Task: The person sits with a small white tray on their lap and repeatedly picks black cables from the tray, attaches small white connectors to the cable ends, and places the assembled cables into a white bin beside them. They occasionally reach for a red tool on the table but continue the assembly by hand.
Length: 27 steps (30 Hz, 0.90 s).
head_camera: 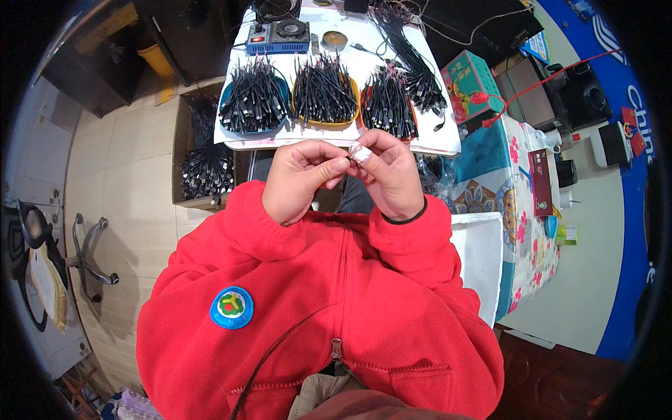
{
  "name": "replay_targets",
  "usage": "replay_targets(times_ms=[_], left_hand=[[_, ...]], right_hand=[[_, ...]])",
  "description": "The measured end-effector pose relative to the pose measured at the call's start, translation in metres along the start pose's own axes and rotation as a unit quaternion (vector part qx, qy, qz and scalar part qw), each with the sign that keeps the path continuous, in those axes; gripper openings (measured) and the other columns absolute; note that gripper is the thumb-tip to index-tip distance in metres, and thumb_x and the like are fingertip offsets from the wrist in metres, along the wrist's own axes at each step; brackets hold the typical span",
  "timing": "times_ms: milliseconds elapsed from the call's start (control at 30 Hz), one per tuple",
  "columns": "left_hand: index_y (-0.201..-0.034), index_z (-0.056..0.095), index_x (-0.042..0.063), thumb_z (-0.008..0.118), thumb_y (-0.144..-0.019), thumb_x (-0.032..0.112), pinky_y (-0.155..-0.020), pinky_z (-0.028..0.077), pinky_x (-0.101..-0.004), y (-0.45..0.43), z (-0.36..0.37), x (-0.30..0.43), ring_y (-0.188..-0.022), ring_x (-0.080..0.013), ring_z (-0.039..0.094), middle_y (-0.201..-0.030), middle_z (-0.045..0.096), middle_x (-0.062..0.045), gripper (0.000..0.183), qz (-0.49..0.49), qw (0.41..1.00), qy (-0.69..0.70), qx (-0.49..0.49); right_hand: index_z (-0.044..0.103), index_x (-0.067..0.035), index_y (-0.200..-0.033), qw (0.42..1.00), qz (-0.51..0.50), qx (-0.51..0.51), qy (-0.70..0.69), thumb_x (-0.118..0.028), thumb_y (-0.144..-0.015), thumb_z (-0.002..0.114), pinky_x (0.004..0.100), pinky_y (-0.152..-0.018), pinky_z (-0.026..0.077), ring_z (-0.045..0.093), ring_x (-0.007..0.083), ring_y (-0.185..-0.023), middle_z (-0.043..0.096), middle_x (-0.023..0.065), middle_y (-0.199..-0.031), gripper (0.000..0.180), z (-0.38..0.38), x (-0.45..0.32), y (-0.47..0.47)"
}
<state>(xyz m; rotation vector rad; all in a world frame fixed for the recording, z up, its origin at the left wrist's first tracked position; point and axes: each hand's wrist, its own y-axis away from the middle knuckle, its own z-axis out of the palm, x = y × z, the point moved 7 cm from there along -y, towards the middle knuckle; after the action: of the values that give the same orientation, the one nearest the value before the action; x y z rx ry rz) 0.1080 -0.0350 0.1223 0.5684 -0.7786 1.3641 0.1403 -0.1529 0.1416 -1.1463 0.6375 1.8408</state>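
Note:
My left hand (pixel 310 176) and my right hand (pixel 389 170) meet at the near edge of a white-topped table (pixel 346 144). The thumb and forefinger of my left hand pinch the tip of something thin and dark, too small to make out. White tape or paper (pixel 360 153) wraps a fingertip of my right hand, whose fingers close on the same small thing. Just beyond my hands stand a blue tray (pixel 224 123), a yellow tray (pixel 328 123) and an orange-red tray (pixel 362 121), each heaped with short black cables (pixel 324 94) with connectors and stripped pinkish wire ends.
Behind the trays stand a blue solder pot (pixel 278 42) with a lit red switch and a round tin (pixel 334 40). A long cable bundle (pixel 415 68) lies at the right. A cardboard box (pixel 178 157) of cables stands on the floor, left; a flower-patterned table (pixel 525 236) is at the right.

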Motion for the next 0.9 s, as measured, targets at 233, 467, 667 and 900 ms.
replay_targets(times_ms=[233,467,667,900], left_hand=[[-0.097,0.068,-0.003,0.069,-0.085,0.006,-0.058,0.043,-0.0188,0.003,-0.003,0.013,-0.066,-0.0048,0.054,-0.08,0.067,-0.004,0.015,0.059,0.981,-0.18,0.043],[-0.096,0.068,-0.003,0.068,-0.086,0.006,-0.058,0.043,-0.0181,0.005,-0.005,0.012,-0.066,-0.0044,0.055,-0.079,0.066,-0.003,0.013,0.054,0.976,-0.201,0.061],[-0.095,0.067,-0.004,0.067,-0.086,0.005,-0.056,0.043,-0.0185,0.002,-0.007,0.001,-0.063,-0.0063,0.054,-0.08,0.067,-0.007,0.013,0.005,0.995,-0.093,0.021],[-0.095,0.064,-0.006,0.06,-0.09,0.002,-0.056,0.041,-0.0194,0.0,-0.003,-0.011,-0.061,-0.0082,0.05,-0.086,0.067,-0.016,0.011,-0.056,0.996,0.068,-0.016]], right_hand=[[0.062,0.002,-0.103,0.998,0.012,0.017,0.062,-0.006,-0.087,0.066,0.0199,-0.066,0.046,0.059,0.007,-0.076,0.065,0.0037,-0.089,0.018,-0.009,-0.005,0.002],[0.064,0.003,-0.102,0.986,-0.017,0.022,0.165,-0.006,-0.086,0.067,0.0202,-0.068,0.047,0.061,0.0077,-0.078,0.067,0.0054,-0.092,0.018,-0.008,-0.011,0.004],[0.063,0.003,-0.101,0.997,-0.003,-0.015,0.073,-0.005,-0.086,0.067,0.0208,-0.067,0.048,0.062,0.0098,-0.078,0.067,0.0072,-0.091,0.017,-0.008,-0.007,0.004],[0.061,0.003,-0.1,1.0,0.017,0.001,-0.015,-0.004,-0.086,0.066,0.0227,-0.069,0.05,0.064,0.0125,-0.078,0.067,0.0089,-0.09,0.016,-0.007,0.003,0.005]])
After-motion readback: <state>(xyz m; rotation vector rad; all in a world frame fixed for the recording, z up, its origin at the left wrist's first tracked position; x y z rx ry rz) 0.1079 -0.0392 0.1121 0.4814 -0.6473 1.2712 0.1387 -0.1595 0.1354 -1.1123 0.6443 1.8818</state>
